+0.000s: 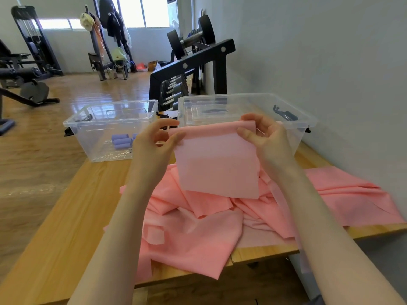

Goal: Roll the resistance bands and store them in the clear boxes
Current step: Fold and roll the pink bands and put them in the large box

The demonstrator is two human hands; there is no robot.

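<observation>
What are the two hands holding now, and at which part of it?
Both hold one pink resistance band by its top edge: the left hand pinches the left corner, the right hand the right corner. The rest hangs down.

Your L hand (154, 139) & R hand (264, 139) pinch pink band (218, 164) above pile (198, 227) – clear boxes (110, 128) behind
</observation>
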